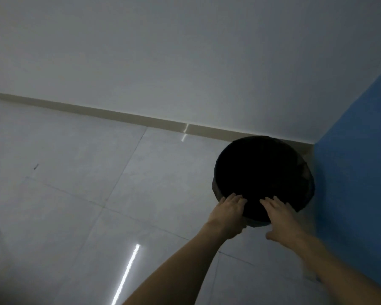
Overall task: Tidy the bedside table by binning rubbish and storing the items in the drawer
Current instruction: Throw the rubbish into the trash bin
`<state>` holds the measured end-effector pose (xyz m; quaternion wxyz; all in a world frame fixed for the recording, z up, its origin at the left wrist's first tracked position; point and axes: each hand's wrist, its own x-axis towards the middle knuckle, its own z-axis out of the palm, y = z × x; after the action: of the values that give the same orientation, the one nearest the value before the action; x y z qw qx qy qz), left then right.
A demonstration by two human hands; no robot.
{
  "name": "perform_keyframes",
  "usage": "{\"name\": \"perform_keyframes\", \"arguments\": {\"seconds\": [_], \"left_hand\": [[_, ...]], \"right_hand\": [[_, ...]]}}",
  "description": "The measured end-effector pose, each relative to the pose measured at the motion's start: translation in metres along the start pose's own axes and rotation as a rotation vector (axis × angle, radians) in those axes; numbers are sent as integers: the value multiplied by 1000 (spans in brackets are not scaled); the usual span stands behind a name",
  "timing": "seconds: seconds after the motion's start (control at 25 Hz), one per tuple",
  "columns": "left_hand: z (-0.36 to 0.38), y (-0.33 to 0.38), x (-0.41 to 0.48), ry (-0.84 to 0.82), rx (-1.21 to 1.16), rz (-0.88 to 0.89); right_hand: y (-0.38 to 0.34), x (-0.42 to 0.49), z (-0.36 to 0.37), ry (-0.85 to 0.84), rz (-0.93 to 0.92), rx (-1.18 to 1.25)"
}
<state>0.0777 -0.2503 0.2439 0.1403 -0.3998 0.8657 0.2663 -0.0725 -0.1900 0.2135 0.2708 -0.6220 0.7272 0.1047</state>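
Nearest the camera, two bare forearms enter from the bottom edge at about 6 and 5 o'clock and reach up and rightward across the pale tiled floor. A bright streak of reflected light lies on the tiles at about 6 o'clock, just left of the left forearm.

The left hand is at about 4 o'clock from the frame's centre, palm down, fingers spread and loosely extended; the fingertips lie on the near rim of the bin, and the thumb side curls toward the outer wall. It holds nothing. The right hand sits just to its right, also palm down with fingers splayed wide and the thumb stuck out toward 7 o'clock; its fingertips overlap the bin's near edge. It too is empty, though motion blur makes it hard to say whether it presses on the rim or only hovers over it.

The bin is round and black, lined with a dark bag, standing upright on the floor at about 3 o'clock. Its inside is too dark to read.

Behind it, a beige skirting runs from 9 o'clock down to the corner, under a white wall. A blue wall fills the right edge, just beside the bin.
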Motion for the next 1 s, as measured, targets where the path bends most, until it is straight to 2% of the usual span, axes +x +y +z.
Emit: {"name": "perform_keyframes", "arguments": {"seconds": [0.08,0.16,0.36,0.68,1.0], "left_hand": [[23,-14,22,-43,74,40],[40,-19,35,-47,167,89],[54,-16,26,55,234,101],[114,3,-86,-68,283,121],[200,37,-243,-264,247,134]], "right_hand": [[10,16,24,-8,-26,-63],[18,26,44,74,-67,-128],[18,14,68,133,-56,-43],[-17,-93,140,44,-33,30],[-72,-262,224,-90,-23,93]]}}
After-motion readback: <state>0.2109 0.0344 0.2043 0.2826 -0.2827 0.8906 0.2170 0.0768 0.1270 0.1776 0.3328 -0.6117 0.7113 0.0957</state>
